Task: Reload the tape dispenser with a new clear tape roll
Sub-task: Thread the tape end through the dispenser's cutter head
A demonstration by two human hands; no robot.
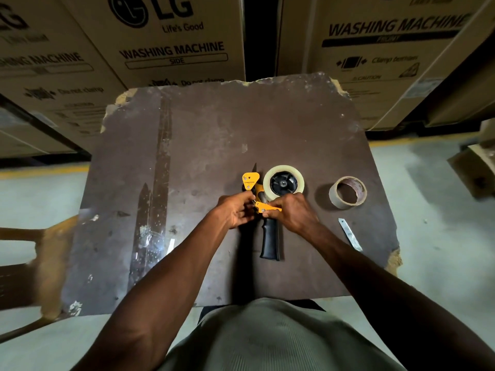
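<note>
Hands (267, 210) on tape dispenser (267, 202), mid-table (214, 135).

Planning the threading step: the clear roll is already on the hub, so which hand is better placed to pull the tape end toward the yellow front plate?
Probably the left hand: its grip is by the yellow front plate, while the right hand steadies the dispenser beside the clear tape roll.

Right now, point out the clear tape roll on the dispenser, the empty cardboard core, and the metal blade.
clear tape roll (267, 183), head view, left band
empty cardboard core (334, 196), head view, outer wall
metal blade (350, 234), head view, mid-strip
</note>
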